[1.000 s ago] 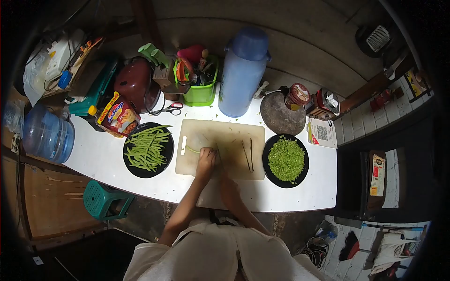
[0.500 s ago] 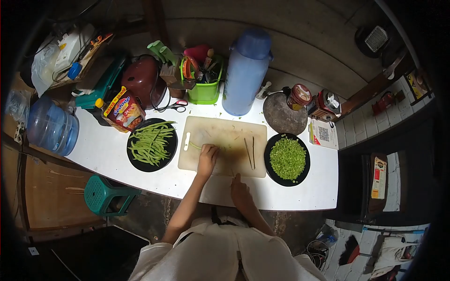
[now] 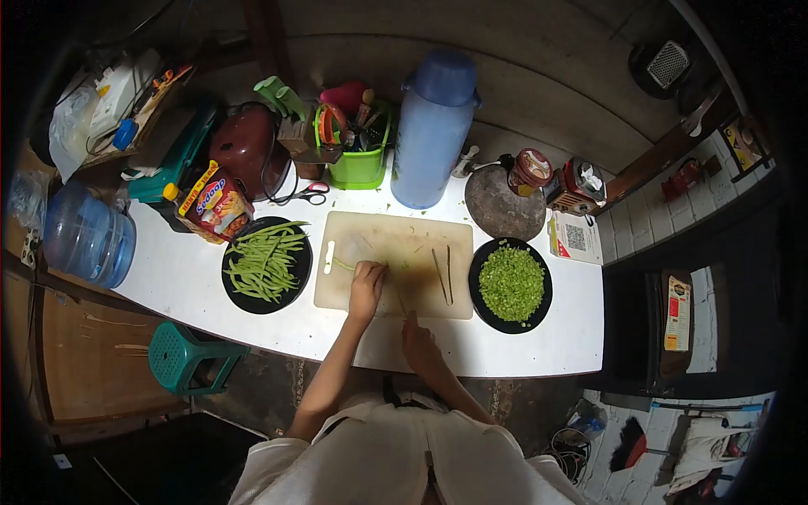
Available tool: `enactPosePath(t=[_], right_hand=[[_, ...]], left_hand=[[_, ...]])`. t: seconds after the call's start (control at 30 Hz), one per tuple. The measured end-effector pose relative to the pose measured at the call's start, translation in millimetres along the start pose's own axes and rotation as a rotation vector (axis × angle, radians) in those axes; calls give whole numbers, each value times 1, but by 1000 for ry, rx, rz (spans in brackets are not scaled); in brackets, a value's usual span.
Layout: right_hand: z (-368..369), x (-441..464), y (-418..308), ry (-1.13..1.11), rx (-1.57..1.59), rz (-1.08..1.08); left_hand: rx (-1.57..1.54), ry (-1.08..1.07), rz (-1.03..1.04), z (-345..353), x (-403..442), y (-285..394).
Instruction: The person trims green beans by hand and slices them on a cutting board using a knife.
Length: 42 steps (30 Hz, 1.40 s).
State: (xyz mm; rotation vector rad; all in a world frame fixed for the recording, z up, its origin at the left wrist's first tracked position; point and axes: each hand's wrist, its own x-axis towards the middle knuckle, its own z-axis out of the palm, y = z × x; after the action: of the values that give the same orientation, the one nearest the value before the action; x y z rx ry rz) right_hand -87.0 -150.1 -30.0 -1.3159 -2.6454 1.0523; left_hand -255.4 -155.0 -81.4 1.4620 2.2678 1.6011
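Observation:
On the pale cutting board (image 3: 345, 290), my left hand (image 3: 367, 286) has its fingers closed around a green bean (image 3: 342, 265), whose end sticks out to the left. My right hand (image 3: 418, 341) grips a knife (image 3: 401, 305) at the board's front edge, its thin blade pointing toward my left fingertips. Two dark, thin strips (image 3: 443, 276) lie on the board's right part. A black plate of whole green beans (image 3: 266, 263) stands left of the board. Another black plate, with chopped green pieces (image 3: 512, 284), stands to its right.
Behind the board are a tall blue flask (image 3: 433, 130), a green utensil basket (image 3: 358, 168), red-handled scissors (image 3: 311, 194) and a round dark slab (image 3: 503, 206). A snack packet (image 3: 217, 204) stands at the back left. A green stool (image 3: 174, 358) is on the floor.
My right hand and the knife have moved slightly away from the left hand, with the blade more visible now. My left hand keeps its hold on the bean. The camera view shifts a little.

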Motion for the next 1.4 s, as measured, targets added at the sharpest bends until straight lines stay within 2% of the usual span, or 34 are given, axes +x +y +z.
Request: enactPosePath(t=[0.2, 0.3, 0.43, 0.73, 0.9, 1.0, 1.2, 1.3, 1.4], right_hand=[[28, 10, -1, 65, -97, 40], [25, 27, -4, 115, -294, -91], [25, 43, -9, 102, -176, -23], [2, -9, -6, 20, -89, 65], [0, -10, -10, -9, -20, 72], [0, -5, -14, -44, -106, 101], [17, -5, -18, 33, -157, 89], [22, 11, -27, -43, -204, 188], [36, 22, -24, 40, -178, 186]], left_hand=[[-19, -8, 6, -1, 2, -1], [-34, -14, 9, 2, 0, 0], [-14, -17, 0, 2, -1, -5], [-72, -38, -70, -5, 2, -3], [-89, -19, 21, 2, 0, -22], [-93, -17, 32, 1, 1, -29], [-73, -108, -38, 1, 0, -28], [-38, -132, -54, -1, 0, -28], [-32, -164, -71, -6, -2, -25]])
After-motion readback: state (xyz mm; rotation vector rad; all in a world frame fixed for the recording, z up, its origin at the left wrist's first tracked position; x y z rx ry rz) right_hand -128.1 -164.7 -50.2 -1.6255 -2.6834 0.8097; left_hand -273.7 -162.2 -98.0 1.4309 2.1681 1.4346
